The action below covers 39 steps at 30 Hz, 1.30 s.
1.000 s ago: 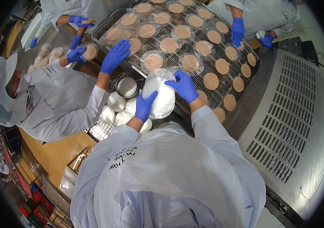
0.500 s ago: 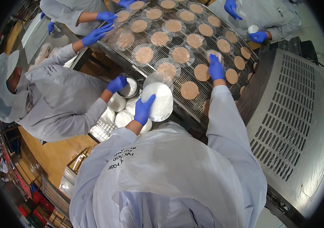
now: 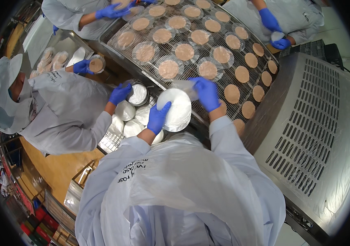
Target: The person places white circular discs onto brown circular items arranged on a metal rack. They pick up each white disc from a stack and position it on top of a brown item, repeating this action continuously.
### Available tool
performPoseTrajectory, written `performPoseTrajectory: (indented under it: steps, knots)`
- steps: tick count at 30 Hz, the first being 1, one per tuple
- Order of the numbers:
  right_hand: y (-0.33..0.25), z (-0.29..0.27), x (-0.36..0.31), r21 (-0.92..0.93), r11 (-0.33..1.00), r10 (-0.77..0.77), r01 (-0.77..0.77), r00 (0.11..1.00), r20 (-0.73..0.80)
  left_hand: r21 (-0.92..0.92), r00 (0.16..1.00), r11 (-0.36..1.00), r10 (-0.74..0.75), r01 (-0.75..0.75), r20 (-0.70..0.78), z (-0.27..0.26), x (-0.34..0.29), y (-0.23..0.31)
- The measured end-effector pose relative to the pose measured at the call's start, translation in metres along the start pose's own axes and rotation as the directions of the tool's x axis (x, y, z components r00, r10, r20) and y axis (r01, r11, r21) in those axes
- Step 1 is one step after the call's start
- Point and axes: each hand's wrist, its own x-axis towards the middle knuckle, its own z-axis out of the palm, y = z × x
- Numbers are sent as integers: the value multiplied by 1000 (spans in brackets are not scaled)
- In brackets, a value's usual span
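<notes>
A stack of round white paper liners (image 3: 175,110) sits in the person's left hand (image 3: 158,118), held at the near edge of the wire-mesh belt (image 3: 240,49), just above the metal frame in front of the person's chest. The left hand, in a blue glove, grips the stack from its left side, thumb up across the white face and the other fingers curled behind it. The right hand (image 3: 206,93), also blue-gloved, is just beside the stack's upper right edge; its fingers pinch a thin translucent sheet (image 3: 183,85) that hangs out to the left, over the top of the stack and the near edge of the belt.

Right behind the right hand, a brown round patty on a clear liner (image 3: 208,70) lies on the belt, with another (image 3: 168,69) to its left. Rows of such patties cover the belt toward its far edge, those near the right edge lying bare on the mesh.

Left of the stack, more bundles of white liners (image 3: 130,119) lie in a tray below the belt's near edge. A co-worker's gloved hand (image 3: 120,93) reaches to a round metal tin (image 3: 137,94) there, and the same person's other hand (image 3: 82,67) holds a patty on a liner (image 3: 96,64). Other gloved hands work at the belt's far left (image 3: 110,11) and far right (image 3: 271,20) corners. A perforated metal housing (image 3: 310,123) stands against the belt's right edge.
</notes>
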Motion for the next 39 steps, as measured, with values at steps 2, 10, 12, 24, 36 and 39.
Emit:
performPoseTrajectory:
  steps: [2,10,12,24,36,39]
  knots:
    - [-10,-52,25,-77,961,254,-264,960,-117,1,1000,1000,-14,14,-17,-1,-4,-4]
    - [89,-148,47,-567,787,-113,-244,846,-521,33,994,995,-95,97,-63,-7,-13,-4]
    - [112,-109,35,-740,644,-145,-194,919,-367,17,996,996,-85,86,-40,-5,-14,-11]
    - [-56,45,-3,-330,944,87,-9,971,222,-97,995,990,-101,102,8,-15,25,19]
    - [35,-44,139,-243,900,240,-363,876,-418,-109,988,984,-144,139,-48,-89,79,61]
    - [59,-86,150,-570,816,-315,-98,752,-579,-79,989,987,-142,138,-44,-87,77,54]
